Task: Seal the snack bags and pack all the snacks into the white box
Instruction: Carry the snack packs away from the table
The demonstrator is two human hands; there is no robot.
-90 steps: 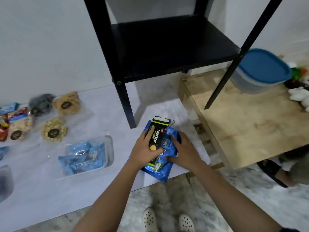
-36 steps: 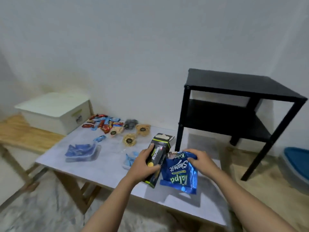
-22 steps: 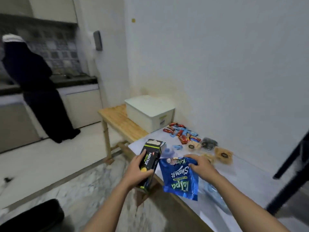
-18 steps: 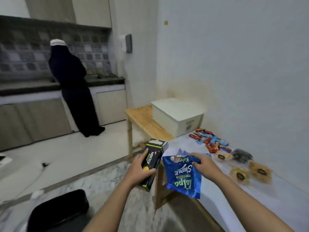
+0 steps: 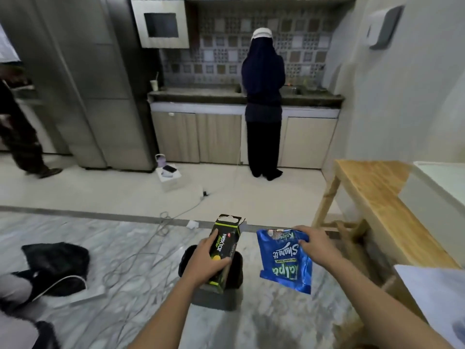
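My left hand point(image 5: 205, 263) grips a black and green Nextar snack carton point(image 5: 224, 248) with its top flap torn open. My right hand point(image 5: 313, 248) pinches the upper right corner of an open blue foil snack bag point(image 5: 283, 263), which hangs over the floor. Both are held above a dark bin point(image 5: 214, 293) on the floor. The white box point(image 5: 437, 197) with its lid on stands at the right edge on a wooden bench point(image 5: 377, 197). The other snacks are out of view.
A corner of the grey table top point(image 5: 432, 295) shows at the lower right. Cables point(image 5: 141, 260) and a black bag point(image 5: 57, 260) lie on the marble floor. A person in dark clothes point(image 5: 263, 102) stands at the kitchen counter; another person's leg point(image 5: 22, 137) is at far left.
The view has swung left, away from the table and snacks, toward the kitchen and floor. Both hands carried the carton and the blue bag off the table and now hold them over the bin.
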